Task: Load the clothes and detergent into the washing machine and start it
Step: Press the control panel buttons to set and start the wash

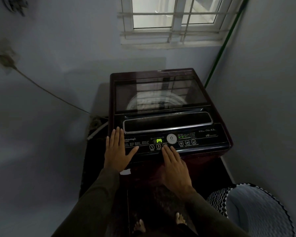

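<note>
Top-load washing machine (217, 134) sits in the room corner, rear edge near the back wall under the barred window (171, 23). Its right rear corner is close to the right wall, where a green hose (224, 48) runs down the corner. There is more room on the left: an open gap between the cabinet and the left wall, crossed by a cable (46, 90) from the wall socket (6, 60).

The glass lid (161, 93) is down and flush in its frame. The drum rim shows through it, but reflections hide the contents, so I can't tell the load.

Control panel (203, 141) runs along the front edge. The display (159, 140) is lit green and reads P9.

Left hand (116, 151) lies flat on the front-left corner, fingers straight, thumb splayed onto the panel, holding nothing.

Right hand (174, 165) has its fingers extended, with one fingertip on the button just right of button 2 (158, 146). Button 1 (151, 147) is uncovered. This hand grips nothing.

A zigzag-patterned laundry basket (253, 211) stands lower right, near the right forearm and clear of the machine front. Bare feet (140, 224) are on the dark floor right at the cabinet base.
</note>
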A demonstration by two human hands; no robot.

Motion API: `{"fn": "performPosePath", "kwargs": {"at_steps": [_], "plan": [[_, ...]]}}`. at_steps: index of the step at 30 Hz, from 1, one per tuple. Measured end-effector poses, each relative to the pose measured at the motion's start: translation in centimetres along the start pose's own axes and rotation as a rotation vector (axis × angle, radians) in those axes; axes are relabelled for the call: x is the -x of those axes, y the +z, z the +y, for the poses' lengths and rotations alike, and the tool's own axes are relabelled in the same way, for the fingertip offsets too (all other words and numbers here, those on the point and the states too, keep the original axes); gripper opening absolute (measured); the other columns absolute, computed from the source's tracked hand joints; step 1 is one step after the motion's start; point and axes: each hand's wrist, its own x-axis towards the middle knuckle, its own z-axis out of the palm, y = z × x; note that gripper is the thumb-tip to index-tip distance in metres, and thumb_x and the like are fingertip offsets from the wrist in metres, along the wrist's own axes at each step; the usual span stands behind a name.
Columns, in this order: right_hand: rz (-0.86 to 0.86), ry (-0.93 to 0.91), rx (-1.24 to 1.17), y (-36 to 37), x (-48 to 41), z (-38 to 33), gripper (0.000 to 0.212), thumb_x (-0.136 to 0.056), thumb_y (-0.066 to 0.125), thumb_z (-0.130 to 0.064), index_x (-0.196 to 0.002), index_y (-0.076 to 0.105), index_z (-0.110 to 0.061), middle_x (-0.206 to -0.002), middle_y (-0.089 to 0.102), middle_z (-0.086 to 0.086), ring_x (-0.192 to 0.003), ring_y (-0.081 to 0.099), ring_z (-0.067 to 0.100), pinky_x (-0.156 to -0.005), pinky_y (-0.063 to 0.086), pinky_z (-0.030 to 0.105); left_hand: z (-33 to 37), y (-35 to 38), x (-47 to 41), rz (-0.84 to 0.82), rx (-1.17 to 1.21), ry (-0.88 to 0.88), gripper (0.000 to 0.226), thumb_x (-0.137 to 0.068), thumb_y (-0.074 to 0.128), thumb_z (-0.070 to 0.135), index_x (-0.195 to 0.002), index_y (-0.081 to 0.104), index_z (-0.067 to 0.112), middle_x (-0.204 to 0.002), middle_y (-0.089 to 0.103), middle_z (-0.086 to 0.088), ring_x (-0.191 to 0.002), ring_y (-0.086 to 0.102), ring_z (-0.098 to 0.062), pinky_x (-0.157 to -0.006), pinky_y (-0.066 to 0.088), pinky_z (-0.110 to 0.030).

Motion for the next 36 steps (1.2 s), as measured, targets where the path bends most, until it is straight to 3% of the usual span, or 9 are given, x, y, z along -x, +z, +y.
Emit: {"fn": "performPosePath", "kwargs": {"at_steps": [10,18,28,36], "plan": [[-0.005,-0.006,-0.062,-0.15,-0.38,0.09,0.084,-0.09,0.054,-0.024,-0.156,0.004,-0.016,-0.165,-0.004,-0.004,-0.151,-0.009,0.018,-0.119,0.025,0.038,-0.09,0.19,0.02,0.027,0.015,-0.002,0.104,-0.085,0.013,0.083,-0.157,0.009,0.007,-0.166,0.005,-0.009,-0.153,-0.003,-0.021,-0.123,-0.003,-0.044],[-0.003,-0.005,-0.091,-0.12,-0.4,0.01,0.082,-0.09,0.052,-0.019,-0.156,0.004,-0.016,-0.165,-0.005,-0.005,-0.151,-0.009,0.018,-0.121,0.02,0.037,-0.09,0.25,0.07,0.033,0.013,-0.003,0.104,-0.086,0.013,0.083,-0.157,0.011,0.007,-0.165,0.006,-0.009,-0.153,-0.002,-0.021,-0.123,-0.003,-0.043],[0.0,0.005,-0.117,-0.01,-0.49,-0.13,0.08,-0.09,0.052,-0.02,-0.156,0.007,-0.015,-0.165,-0.002,-0.004,-0.151,-0.007,0.019,-0.121,0.025,0.04,-0.06,0.21,0.07,0.028,0.011,-0.006,0.103,-0.086,0.014,0.082,-0.157,0.01,0.007,-0.165,0.004,-0.008,-0.153,-0.004,-0.02,-0.123,-0.002,-0.044],[0.001,-0.002,-0.128,-0.15,-0.36,-0.14,0.079,-0.092,0.05,-0.022,-0.157,0.006,-0.014,-0.165,-0.002,-0.004,-0.151,-0.008,0.018,-0.122,0.02,0.038,-0.05,0.18,0.07,0.032,0.013,-0.003,0.104,-0.086,0.014,0.082,-0.157,0.01,0.006,-0.165,0.005,-0.009,-0.153,-0.003,-0.021,-0.123,-0.001,-0.045]]}}
